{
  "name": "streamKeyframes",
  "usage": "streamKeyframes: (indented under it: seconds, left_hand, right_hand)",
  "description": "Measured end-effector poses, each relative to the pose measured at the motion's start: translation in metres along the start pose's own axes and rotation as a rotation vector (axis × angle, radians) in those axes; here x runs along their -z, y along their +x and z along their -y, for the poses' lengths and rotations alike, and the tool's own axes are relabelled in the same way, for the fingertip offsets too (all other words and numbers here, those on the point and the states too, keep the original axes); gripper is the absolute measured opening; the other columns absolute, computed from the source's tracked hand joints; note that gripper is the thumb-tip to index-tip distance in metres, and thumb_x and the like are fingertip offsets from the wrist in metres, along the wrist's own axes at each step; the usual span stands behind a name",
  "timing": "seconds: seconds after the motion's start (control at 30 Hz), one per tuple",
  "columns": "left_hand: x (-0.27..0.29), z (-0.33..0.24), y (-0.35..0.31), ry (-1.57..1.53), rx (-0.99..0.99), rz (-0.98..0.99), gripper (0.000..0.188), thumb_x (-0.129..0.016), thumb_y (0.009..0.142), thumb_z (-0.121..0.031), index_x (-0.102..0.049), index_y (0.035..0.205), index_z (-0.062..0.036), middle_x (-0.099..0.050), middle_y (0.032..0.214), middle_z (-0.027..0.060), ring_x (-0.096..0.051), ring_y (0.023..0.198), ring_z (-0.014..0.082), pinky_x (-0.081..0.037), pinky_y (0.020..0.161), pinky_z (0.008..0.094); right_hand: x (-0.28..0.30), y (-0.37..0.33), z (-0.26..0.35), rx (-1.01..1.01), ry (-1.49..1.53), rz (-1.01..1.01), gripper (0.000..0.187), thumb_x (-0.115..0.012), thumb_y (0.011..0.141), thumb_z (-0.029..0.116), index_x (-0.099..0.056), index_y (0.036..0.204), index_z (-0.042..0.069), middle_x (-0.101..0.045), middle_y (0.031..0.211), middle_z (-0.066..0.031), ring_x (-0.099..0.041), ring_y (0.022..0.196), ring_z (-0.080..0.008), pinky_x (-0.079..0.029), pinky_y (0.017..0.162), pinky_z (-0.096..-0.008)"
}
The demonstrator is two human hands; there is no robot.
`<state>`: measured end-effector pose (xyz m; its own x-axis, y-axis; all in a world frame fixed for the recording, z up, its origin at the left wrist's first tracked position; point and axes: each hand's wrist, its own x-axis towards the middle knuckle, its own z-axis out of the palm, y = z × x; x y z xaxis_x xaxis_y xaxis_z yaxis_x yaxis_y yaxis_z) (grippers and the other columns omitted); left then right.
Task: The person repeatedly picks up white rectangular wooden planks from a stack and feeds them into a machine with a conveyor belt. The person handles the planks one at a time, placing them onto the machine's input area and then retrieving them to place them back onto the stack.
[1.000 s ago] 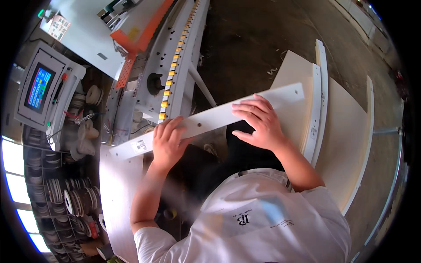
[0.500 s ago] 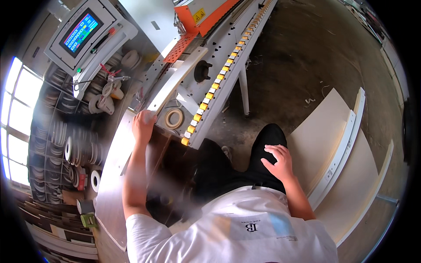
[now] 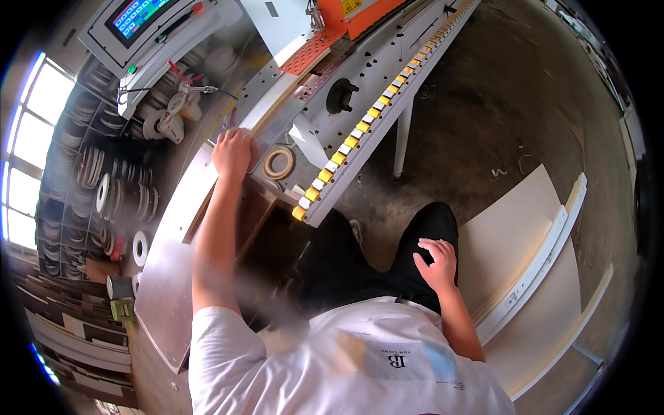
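My left hand (image 3: 234, 153) is at the near end of a long, narrow white board (image 3: 271, 104), its fingers bent over that end. The board lies along the machine's feed bed, and its far part passes beside the red perforated plate (image 3: 312, 52). Its underside is hidden. Beside the hand, a beige tape roll (image 3: 278, 163) lies flat on the machine. My right hand (image 3: 437, 264) rests on my right thigh, holding nothing, its fingers loosely bent and thumb apart.
Yellow and white rollers (image 3: 351, 142) line a rail to the right. A control panel with a lit screen (image 3: 142, 15) stands far left. White panels (image 3: 508, 235) lean at the right. Edge-band rolls (image 3: 104, 194) fill a rack. A pale worktable (image 3: 162, 304) extends near left.
My left hand has pushed the white board forward along the bed, toward the orange housing. My right hand stays on my thigh. The whole view has shifted somewhat.
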<state>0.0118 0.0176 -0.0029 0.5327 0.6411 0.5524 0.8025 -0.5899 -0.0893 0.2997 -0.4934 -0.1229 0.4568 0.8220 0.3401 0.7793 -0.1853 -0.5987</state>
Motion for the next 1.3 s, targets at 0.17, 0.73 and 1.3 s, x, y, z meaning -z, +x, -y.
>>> streamKeyframes:
  seconds: [0.17,0.73,1.3]
  left_hand:
    - [0.001,-0.009,0.008,0.013,0.061,0.040,0.021,-0.064,0.098,-0.027,-0.079,0.110,-0.0178,-0.075,0.119,-0.0023,-0.070,0.111,0.0266,-0.058,0.091,0.0407]
    - [-0.065,-0.081,0.102,-0.029,-0.052,-0.070,0.022,-0.068,0.091,-0.026,-0.075,0.108,-0.0146,-0.074,0.116,0.0018,-0.066,0.112,0.0283,-0.053,0.092,0.0425]
    - [-0.011,-0.028,0.012,-0.099,-0.043,-0.137,0.021,-0.067,0.097,-0.028,-0.075,0.114,-0.0168,-0.074,0.122,-0.0011,-0.065,0.119,0.0253,-0.050,0.097,0.0433]
  right_hand:
    - [-0.001,0.009,-0.001,-0.026,-0.005,-0.001,0.023,-0.083,0.084,0.017,-0.076,0.105,0.011,-0.080,0.114,-0.0042,-0.072,0.105,-0.0275,-0.050,0.100,-0.0434]
    - [-0.005,0.014,-0.007,-0.045,-0.039,-0.005,0.020,-0.082,0.085,0.019,-0.077,0.103,0.012,-0.080,0.111,-0.0026,-0.072,0.103,-0.0257,-0.051,0.097,-0.0408]
    - [-0.006,0.009,-0.010,-0.042,0.005,-0.050,0.021,-0.082,0.085,0.017,-0.075,0.104,0.012,-0.080,0.110,-0.0028,-0.073,0.102,-0.0263,-0.051,0.097,-0.0414]
